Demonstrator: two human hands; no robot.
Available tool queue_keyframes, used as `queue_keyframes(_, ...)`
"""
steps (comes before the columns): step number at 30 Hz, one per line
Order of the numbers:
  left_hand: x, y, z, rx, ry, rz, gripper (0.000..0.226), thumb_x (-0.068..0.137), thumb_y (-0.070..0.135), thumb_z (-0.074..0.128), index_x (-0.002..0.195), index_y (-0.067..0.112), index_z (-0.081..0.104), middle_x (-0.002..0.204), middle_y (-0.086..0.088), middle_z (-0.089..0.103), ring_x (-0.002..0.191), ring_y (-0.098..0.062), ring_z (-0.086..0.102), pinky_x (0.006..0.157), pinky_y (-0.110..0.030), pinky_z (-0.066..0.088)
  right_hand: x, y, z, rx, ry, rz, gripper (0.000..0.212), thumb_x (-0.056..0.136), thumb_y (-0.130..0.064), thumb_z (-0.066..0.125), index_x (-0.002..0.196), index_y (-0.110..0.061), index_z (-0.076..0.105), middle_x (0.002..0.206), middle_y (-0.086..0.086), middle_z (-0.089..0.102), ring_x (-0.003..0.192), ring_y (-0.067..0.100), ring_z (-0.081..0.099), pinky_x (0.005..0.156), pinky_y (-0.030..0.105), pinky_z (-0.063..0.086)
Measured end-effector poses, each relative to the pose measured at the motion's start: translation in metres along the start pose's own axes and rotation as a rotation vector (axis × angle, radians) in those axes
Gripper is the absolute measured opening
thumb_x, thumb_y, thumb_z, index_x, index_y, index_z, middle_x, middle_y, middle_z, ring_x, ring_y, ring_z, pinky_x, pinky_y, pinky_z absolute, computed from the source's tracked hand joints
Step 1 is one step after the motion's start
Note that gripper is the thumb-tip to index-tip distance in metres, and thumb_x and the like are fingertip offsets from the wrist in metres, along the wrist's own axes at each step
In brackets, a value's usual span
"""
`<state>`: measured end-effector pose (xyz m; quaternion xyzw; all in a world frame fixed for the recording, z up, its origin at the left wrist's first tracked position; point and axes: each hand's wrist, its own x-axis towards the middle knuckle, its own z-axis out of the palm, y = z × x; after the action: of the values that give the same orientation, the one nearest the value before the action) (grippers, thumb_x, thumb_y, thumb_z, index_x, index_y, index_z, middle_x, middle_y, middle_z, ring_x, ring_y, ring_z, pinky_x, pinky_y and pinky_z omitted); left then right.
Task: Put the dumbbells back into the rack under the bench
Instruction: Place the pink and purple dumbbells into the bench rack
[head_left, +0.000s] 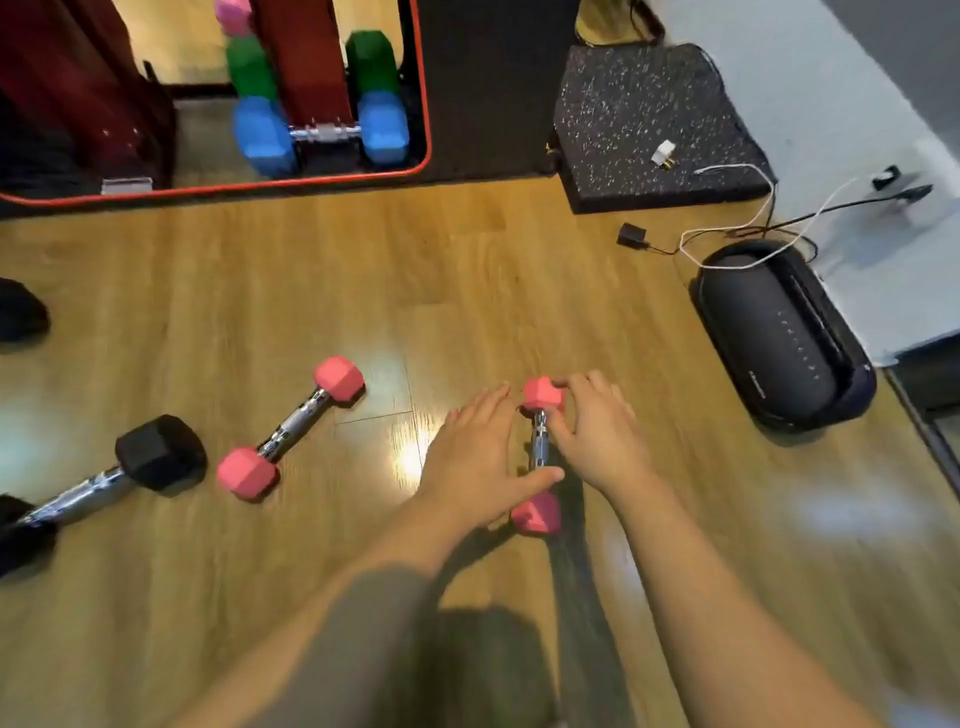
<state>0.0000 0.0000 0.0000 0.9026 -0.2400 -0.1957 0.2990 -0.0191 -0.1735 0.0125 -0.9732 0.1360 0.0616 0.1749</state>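
A small pink dumbbell (540, 447) with a chrome handle lies on the wooden floor between my hands. My left hand (478, 457) rests flat beside it, its thumb across the handle. My right hand (597, 431) has its fingers spread over the far pink head and the handle. Neither hand is closed around the bar. A second pink dumbbell (291, 428) lies to the left, and a black dumbbell (104, 483) lies further left. The rack (311, 78) under the bench at the back holds a blue dumbbell (322, 132), green ones and a pink one above.
A black oval speaker (784, 332) sits on the floor at the right with white and black cables (748, 228) trailing to it. A speckled rubber mat block (654, 124) lies behind it. A dark shoe (21, 312) shows at the left edge.
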Motion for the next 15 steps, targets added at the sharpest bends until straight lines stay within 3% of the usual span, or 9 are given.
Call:
queue_keyframes(4, 0.017, -0.024, 0.076, -0.006, -0.092, -0.122, 0.109, 0.063, 0.086, 0.060, 0.151, 0.032, 0.024, 0.155, 0.010, 0.033, 0.142, -0.016, 0.032, 0.104, -0.046, 0.043, 0.022, 0.028, 0.071, 0.064, -0.133, 0.141, 0.025, 0.093, -0.023, 0.056, 0.115, -0.013, 0.057, 0.114, 0.009, 0.056, 0.109, 0.030, 0.051, 0.084, 0.038, 0.042)
queue_keyframes(8, 0.025, -0.036, 0.136, -0.069, -0.092, -0.236, 0.112, 0.050, 0.079, 0.064, 0.144, 0.034, 0.023, 0.141, 0.009, 0.042, 0.127, -0.020, 0.043, 0.093, -0.048, 0.048, 0.043, 0.053, 0.120, 0.064, -0.122, 0.247, 0.020, 0.088, -0.021, 0.062, 0.104, -0.010, 0.057, 0.101, 0.012, 0.059, 0.095, 0.032, 0.058, 0.076, 0.038, 0.049)
queue_keyframes(12, 0.028, -0.036, 0.173, -0.204, -0.068, -0.353, 0.108, 0.065, 0.046, 0.076, 0.152, 0.030, 0.014, 0.143, 0.001, 0.038, 0.127, -0.025, 0.043, 0.096, -0.047, 0.047, 0.047, 0.064, 0.155, 0.187, -0.154, 0.388, 0.014, 0.088, -0.023, 0.065, 0.093, -0.010, 0.060, 0.081, 0.008, 0.059, 0.077, 0.029, 0.059, 0.059, 0.029, 0.042)
queue_keyframes(15, 0.023, -0.035, 0.188, -0.195, -0.117, -0.448, 0.085, 0.073, 0.040, 0.075, 0.142, 0.021, 0.028, 0.136, -0.006, 0.042, 0.122, -0.030, 0.045, 0.092, -0.045, 0.048, 0.046, 0.068, 0.172, 0.348, -0.178, 0.470, 0.022, 0.091, -0.017, 0.063, 0.071, -0.013, 0.055, 0.067, 0.005, 0.055, 0.067, 0.025, 0.055, 0.050, 0.029, 0.033)
